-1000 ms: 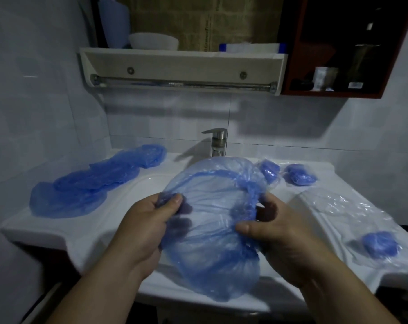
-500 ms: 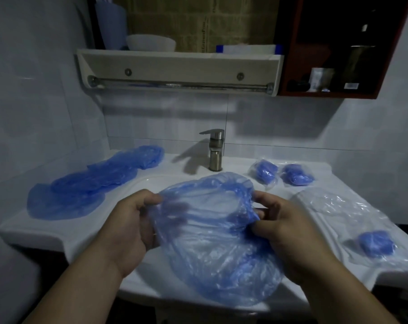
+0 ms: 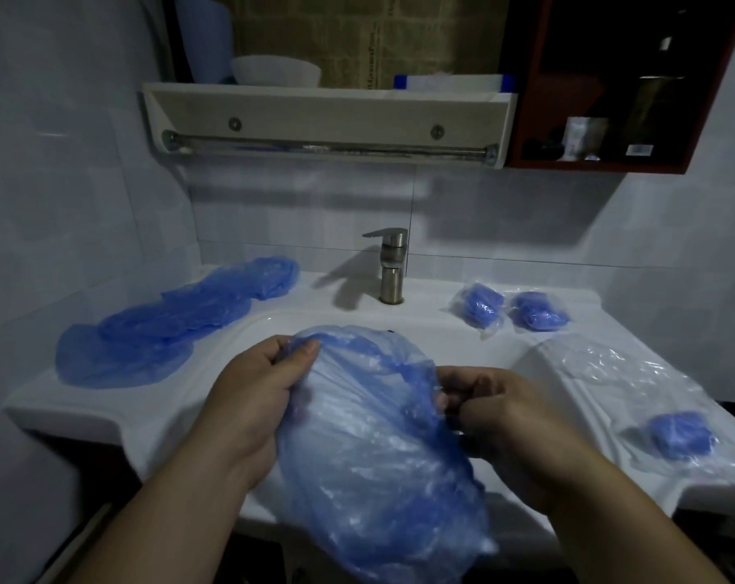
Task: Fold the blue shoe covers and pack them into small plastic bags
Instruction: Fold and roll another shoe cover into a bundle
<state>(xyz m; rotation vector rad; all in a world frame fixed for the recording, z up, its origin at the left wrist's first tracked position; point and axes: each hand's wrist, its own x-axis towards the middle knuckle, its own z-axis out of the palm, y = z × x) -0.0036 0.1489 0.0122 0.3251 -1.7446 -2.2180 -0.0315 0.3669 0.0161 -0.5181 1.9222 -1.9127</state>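
A translucent blue shoe cover (image 3: 370, 448) hangs over the sink basin, held between both hands. My left hand (image 3: 252, 398) pinches its top left edge between thumb and fingers. My right hand (image 3: 496, 406) grips the elastic rim on its right side with curled fingers. A pile of unfolded blue shoe covers (image 3: 163, 326) lies on the counter's left side. Two small plastic bags with folded covers (image 3: 481, 307) (image 3: 538, 317) sit behind the basin at the right. Another packed bag (image 3: 679, 436) lies on loose clear plastic bags (image 3: 618, 373) at the right.
A metal faucet (image 3: 391, 267) stands behind the white sink (image 3: 273, 326). Above it hangs a shelf with a towel rail (image 3: 327, 147), and a dark red cabinet (image 3: 610, 82) is at the upper right. Tiled walls close in on the left and back.
The shoe cover has dropped lower and swung toward me. My left hand shifted up to its top edge, and my right hand closed tighter on the rim.
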